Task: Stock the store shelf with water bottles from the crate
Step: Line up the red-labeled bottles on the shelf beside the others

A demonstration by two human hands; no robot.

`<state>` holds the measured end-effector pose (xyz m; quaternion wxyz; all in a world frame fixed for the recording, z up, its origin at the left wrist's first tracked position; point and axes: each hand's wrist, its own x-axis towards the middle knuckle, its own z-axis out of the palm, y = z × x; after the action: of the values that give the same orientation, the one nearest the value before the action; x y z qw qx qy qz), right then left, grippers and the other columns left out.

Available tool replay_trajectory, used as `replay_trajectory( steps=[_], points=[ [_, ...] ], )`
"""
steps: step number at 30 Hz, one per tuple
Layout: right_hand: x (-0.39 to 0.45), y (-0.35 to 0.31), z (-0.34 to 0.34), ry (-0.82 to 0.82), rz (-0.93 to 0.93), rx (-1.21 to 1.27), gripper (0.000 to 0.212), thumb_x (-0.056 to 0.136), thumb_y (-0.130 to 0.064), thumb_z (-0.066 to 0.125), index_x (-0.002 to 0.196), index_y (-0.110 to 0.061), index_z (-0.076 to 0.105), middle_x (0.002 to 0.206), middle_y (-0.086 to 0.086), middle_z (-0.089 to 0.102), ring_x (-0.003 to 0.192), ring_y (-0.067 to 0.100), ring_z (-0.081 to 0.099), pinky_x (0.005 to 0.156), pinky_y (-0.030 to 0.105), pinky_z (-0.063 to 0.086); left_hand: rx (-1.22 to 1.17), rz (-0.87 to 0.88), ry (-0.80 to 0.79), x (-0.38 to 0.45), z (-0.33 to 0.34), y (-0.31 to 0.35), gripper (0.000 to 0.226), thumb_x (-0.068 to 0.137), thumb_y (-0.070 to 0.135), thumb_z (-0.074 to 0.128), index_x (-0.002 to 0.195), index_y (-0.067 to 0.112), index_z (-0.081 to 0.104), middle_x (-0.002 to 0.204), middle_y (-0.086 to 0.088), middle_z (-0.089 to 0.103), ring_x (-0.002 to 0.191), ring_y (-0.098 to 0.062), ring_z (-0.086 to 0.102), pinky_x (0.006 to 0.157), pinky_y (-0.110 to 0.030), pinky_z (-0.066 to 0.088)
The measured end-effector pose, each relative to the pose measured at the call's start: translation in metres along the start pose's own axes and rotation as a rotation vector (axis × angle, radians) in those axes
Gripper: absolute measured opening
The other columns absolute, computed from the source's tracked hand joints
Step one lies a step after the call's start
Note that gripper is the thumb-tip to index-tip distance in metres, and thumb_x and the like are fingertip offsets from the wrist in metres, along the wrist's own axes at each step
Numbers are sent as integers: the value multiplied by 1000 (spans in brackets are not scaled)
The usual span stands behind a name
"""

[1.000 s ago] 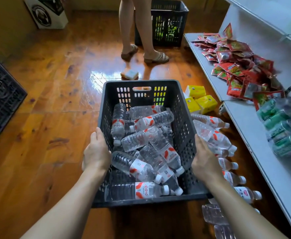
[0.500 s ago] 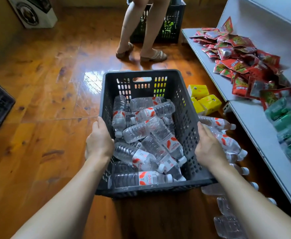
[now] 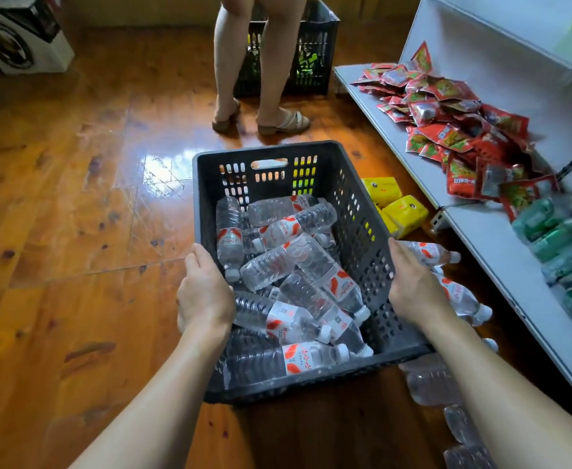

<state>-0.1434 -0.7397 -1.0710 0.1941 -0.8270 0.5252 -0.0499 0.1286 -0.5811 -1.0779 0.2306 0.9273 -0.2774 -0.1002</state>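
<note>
Many water bottles lie jumbled on their sides in a dark plastic crate on the wooden floor. Left hand clamped on the crate's left wall, right hand clamped on its right wall. More bottles lie loose on the floor just right of the crate, below the white shelf. On the shelf: red snack packets heaped, green bottles nearer. Yellow packs sit between crate and shelf. A second person's legs stand beyond, before another crate.
</note>
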Motion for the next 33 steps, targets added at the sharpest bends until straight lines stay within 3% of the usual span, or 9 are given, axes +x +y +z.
replay_trajectory(
  steps=[5, 10, 12, 15, 18, 21, 24, 28, 33],
  points=[
    [5, -4, -2, -6, 23, -30, 73, 96, 0, 40, 160, -17, 10, 166, -1, 12, 141, 33, 36, 104, 46, 43, 16, 52, -19, 9, -2, 4, 73, 89, -6, 44, 154, 11, 17, 146, -12, 42, 108, -38, 55, 73, -46, 45],
    [0, -12, -3, -47, 56, -173, 67, 100, -16, 43, 159, -12, 11, 166, 4, 9, 151, 28, 16, 118, 45, 28, 111, 69, -39, 10, -8, 5, 64, 88, 10, 49, 149, 7, 29, 144, -16, 44, 124, -37, 41, 97, -51, 42],
    [-3, -19, -6, 10, 7, -286, 66, 98, -23, 49, 156, -6, 22, 162, 12, 21, 150, 30, 18, 121, 45, 23, 159, 122, -51, 8, -9, 8, 67, 87, 15, 53, 149, 7, 28, 150, -18, 35, 135, -38, 33, 109, -52, 34],
    [-7, -34, -7, 51, -118, -306, 61, 92, -20, 59, 147, -1, 41, 151, 18, 41, 143, 36, 32, 117, 51, 31, 257, 359, -38, 2, -2, 16, 73, 85, 21, 61, 150, 11, 30, 152, -15, 32, 141, -35, 27, 121, -51, 20],
    [-8, -52, -6, -60, -160, -251, 63, 97, -23, 55, 153, -6, 31, 155, 11, 36, 144, 29, 31, 115, 45, 34, 237, 580, -166, -11, 9, 39, 67, 90, 27, 58, 151, 12, 35, 150, -10, 42, 140, -29, 35, 122, -48, 23],
    [10, -57, 3, -225, -55, -232, 69, 101, -31, 49, 158, -12, 14, 159, 5, 27, 143, 26, 29, 114, 42, 35, 165, 665, -332, -8, 30, 66, 60, 96, 27, 49, 152, 15, 33, 153, -3, 41, 142, -23, 34, 120, -41, 27],
    [30, -53, 25, -332, 44, -223, 77, 100, -34, 52, 158, -11, 7, 159, 10, 26, 142, 31, 32, 112, 43, 35, 210, 758, -386, 8, 59, 79, 59, 94, 27, 50, 150, 17, 33, 154, -2, 38, 142, -25, 31, 118, -40, 29],
    [53, -44, 67, -459, 118, -190, 88, 96, -22, 59, 158, -11, -3, 158, 15, 24, 140, 36, 34, 109, 45, 36, 359, 823, -447, 26, 91, 86, 68, 95, 37, 51, 154, 21, 22, 163, -5, 19, 151, -29, 8, 123, -44, 16],
    [79, -35, 81, -440, 222, -98, 71, 94, -12, 59, 150, -7, 16, 147, 20, 38, 131, 38, 45, 101, 44, 40, 543, 895, -419, 33, 111, 102, 78, 91, 27, 59, 157, 25, 17, 167, -6, -4, 153, -33, -14, 123, -49, 1]
  ],
)
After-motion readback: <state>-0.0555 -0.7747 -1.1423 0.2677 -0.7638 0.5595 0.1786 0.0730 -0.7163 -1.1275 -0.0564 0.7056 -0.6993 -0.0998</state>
